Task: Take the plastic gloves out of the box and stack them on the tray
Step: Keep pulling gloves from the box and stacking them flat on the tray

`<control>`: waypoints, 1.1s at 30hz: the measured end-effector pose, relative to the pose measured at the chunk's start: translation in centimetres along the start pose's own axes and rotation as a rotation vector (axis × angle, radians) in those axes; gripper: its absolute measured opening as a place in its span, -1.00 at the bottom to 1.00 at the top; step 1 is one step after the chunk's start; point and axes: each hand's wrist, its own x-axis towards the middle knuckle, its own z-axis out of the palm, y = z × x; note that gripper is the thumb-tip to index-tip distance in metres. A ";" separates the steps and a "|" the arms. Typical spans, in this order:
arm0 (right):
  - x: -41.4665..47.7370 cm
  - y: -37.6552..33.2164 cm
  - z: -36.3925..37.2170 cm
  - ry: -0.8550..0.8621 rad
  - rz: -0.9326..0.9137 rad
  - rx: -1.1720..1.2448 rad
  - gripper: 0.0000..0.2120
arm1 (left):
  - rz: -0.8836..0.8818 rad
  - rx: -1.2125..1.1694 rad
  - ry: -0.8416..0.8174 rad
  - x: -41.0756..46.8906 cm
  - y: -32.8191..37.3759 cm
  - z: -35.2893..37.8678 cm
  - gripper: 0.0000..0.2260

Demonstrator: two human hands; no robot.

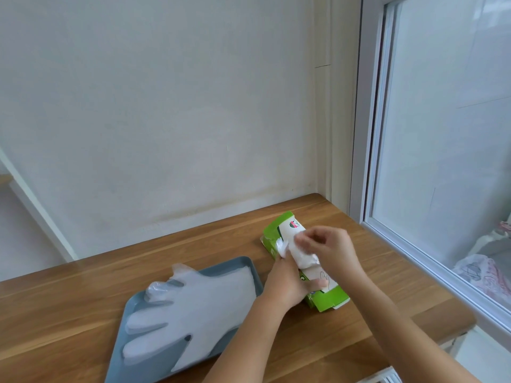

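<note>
A green and white glove box [327, 297] lies on the wooden table, right of the tray. My left hand [287, 283] presses on the box with its fingers at the opening. My right hand [331, 250] pinches a bunched clear plastic glove [300, 255] that sticks out of the box top. A stack of clear plastic gloves [193, 302] lies flat on the grey tray [125, 352], fingers pointing left and reaching over the tray's edge.
The wooden table [69, 297] meets a white wall at the back. A window with a white frame [370, 161] runs along the right side. The table's right end [442, 324] is rounded.
</note>
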 end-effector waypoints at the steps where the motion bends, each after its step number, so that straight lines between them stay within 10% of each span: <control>1: -0.4 0.2 0.1 -0.064 -0.015 -0.081 -0.92 | -0.011 0.007 -0.011 0.1 0.0 -0.2 -0.37; 8: -0.2 0.7 -3.1 -0.385 0.078 -0.385 -0.81 | 0.018 0.034 0.021 -0.2 0.2 -0.1 -0.10; 13: 4.1 0.5 -3.3 -0.024 -0.046 -0.420 -0.74 | 0.034 0.068 0.033 -0.4 0.2 -0.5 -0.26; 16: 6.3 1.2 -1.9 -0.262 -0.096 -0.583 -0.93 | 0.040 0.098 0.053 -0.4 0.4 -0.4 -0.29; 22: 8.0 1.1 -0.1 -0.697 -0.115 -1.088 -0.70 | -0.052 0.113 0.068 -0.5 0.8 0.2 -0.33; 33: 8.2 2.1 0.2 -0.519 -0.092 -1.022 -0.83 | -0.145 0.052 0.034 0.0 1.1 0.6 0.07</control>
